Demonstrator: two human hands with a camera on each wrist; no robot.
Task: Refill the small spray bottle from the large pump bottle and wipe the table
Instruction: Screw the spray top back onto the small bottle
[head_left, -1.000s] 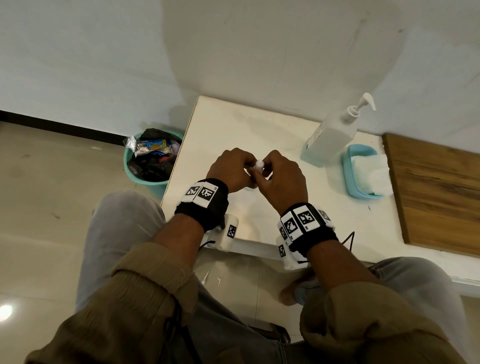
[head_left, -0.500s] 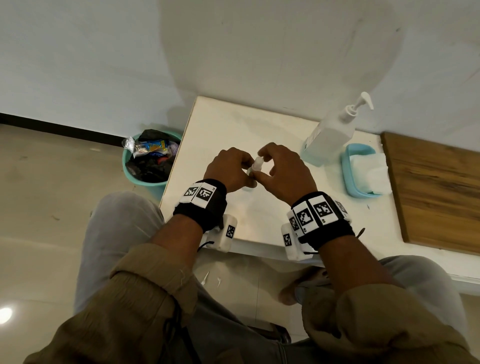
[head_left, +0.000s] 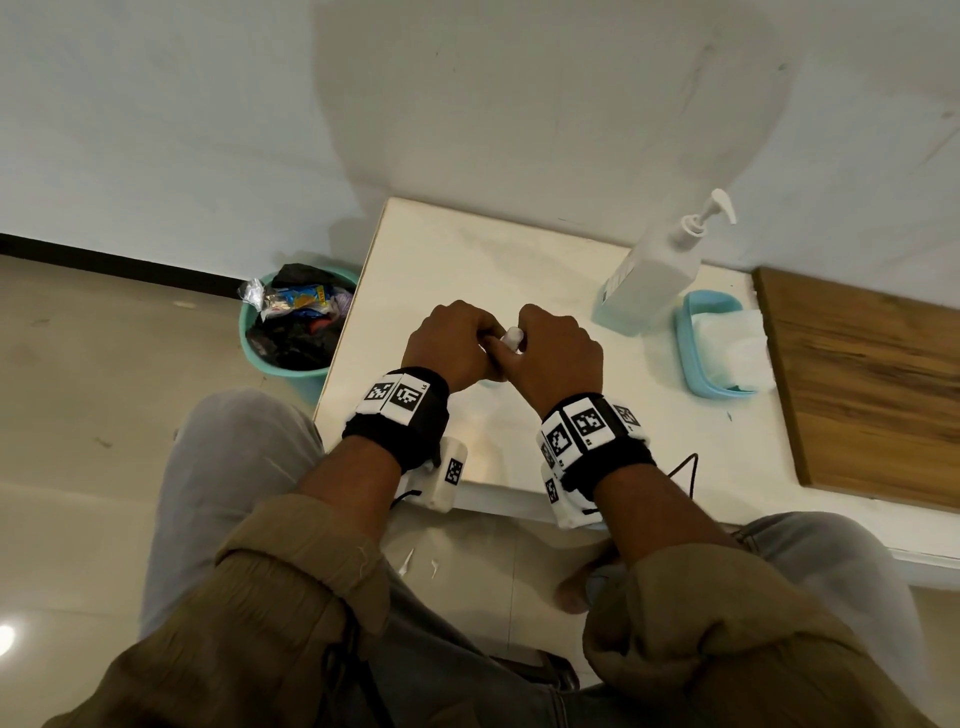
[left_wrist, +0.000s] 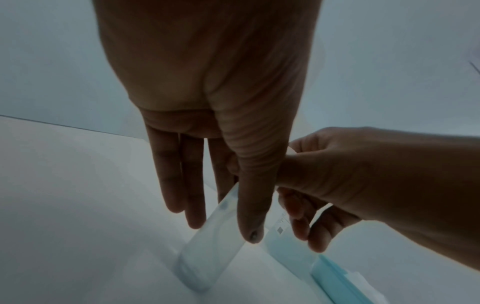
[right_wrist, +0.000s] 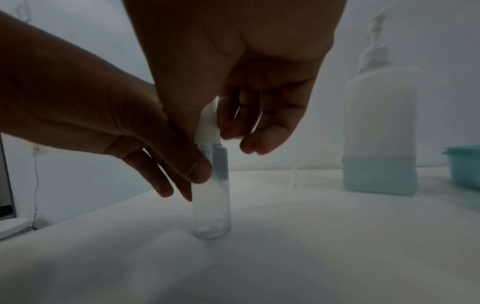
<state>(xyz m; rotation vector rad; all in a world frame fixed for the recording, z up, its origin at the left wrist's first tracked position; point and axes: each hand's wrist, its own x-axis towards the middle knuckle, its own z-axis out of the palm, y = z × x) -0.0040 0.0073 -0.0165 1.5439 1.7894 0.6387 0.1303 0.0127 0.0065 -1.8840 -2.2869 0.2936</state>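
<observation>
The small spray bottle (right_wrist: 213, 201) is clear and stands upright on the white table (head_left: 467, 260). My left hand (head_left: 452, 340) pinches its body between thumb and fingers (left_wrist: 194, 222). My right hand (head_left: 556, 348) pinches the bottle's white spray cap (right_wrist: 206, 127) from above; in the head view only the cap's tip (head_left: 511, 335) shows between my hands. The large pump bottle (head_left: 649, 275) stands at the back right, with pale blue liquid in its lower part (right_wrist: 379, 174).
A blue tray (head_left: 719, 343) with white wipes sits right of the pump bottle. A wooden board (head_left: 867, 384) lies further right. A small clear funnel (right_wrist: 296, 174) stands left of the pump bottle. A teal bin (head_left: 296, 327) of rubbish stands on the floor, left of the table.
My right hand swung outward at the wrist with the cap in its fingers, then came back in close to the left hand. The left hand stayed on the bottle.
</observation>
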